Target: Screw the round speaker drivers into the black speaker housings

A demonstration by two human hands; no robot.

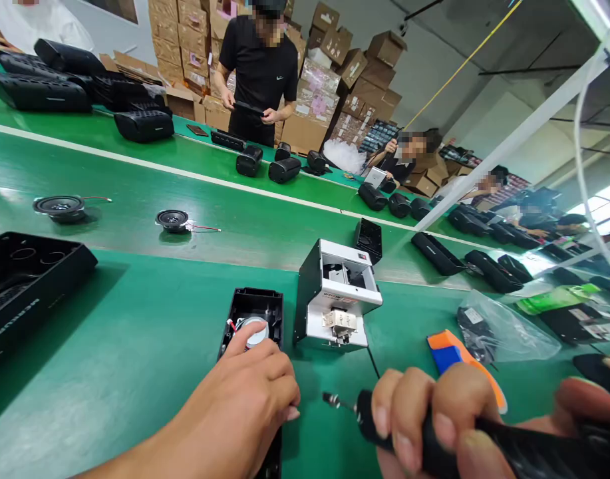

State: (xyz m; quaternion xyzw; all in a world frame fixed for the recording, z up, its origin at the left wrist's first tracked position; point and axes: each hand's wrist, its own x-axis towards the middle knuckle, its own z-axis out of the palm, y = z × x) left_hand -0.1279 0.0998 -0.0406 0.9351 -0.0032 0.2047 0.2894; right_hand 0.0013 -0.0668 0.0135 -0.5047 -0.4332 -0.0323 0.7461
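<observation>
A black plastic speaker housing (pixel 259 301) lies open side up on the green bench in front of me. Inside it sits a speaker driver (pixel 257 338), its round silver magnet facing up and a red-and-white wire plug beside it. My left hand (pixel 255 392) reaches over the housing, index finger at the magnet and the other fingers curled round the right side. My right hand (pixel 444 419) grips a black electric screwdriver (pixel 367 416), its bit pointing left, apart from the housing. Whether a screw is on the bit I cannot tell.
A white-and-black screw feeder (pixel 342 299) stands just behind the housing. A larger black case (pixel 40 293) lies at left. Two loose speakers (pixel 172 219) rest on the green conveyor belt (pixel 110 176). At right are an orange-and-blue object (pixel 447 349) and a plastic bag (pixel 521 332). People work across the line.
</observation>
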